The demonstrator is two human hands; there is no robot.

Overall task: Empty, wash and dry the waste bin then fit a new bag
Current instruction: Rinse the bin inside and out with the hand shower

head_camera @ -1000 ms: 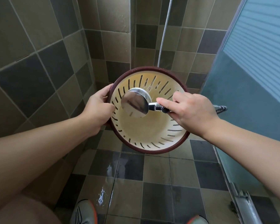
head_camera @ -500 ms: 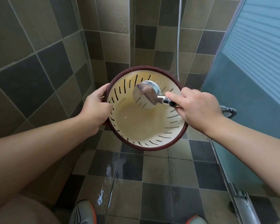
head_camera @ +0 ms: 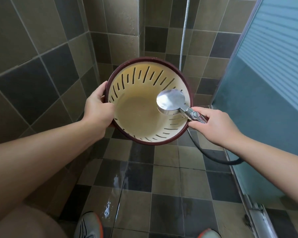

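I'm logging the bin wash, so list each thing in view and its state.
waste bin: empty, no bag, tilted, held off the floor
left hand: grips the bin's rim
right hand: grips the shower head's handle
shower head: inside the bin's mouth, face turned inward
floor: wet in patches

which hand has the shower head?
The right hand grips the shower head by its handle; the left hand holds the bin rim.
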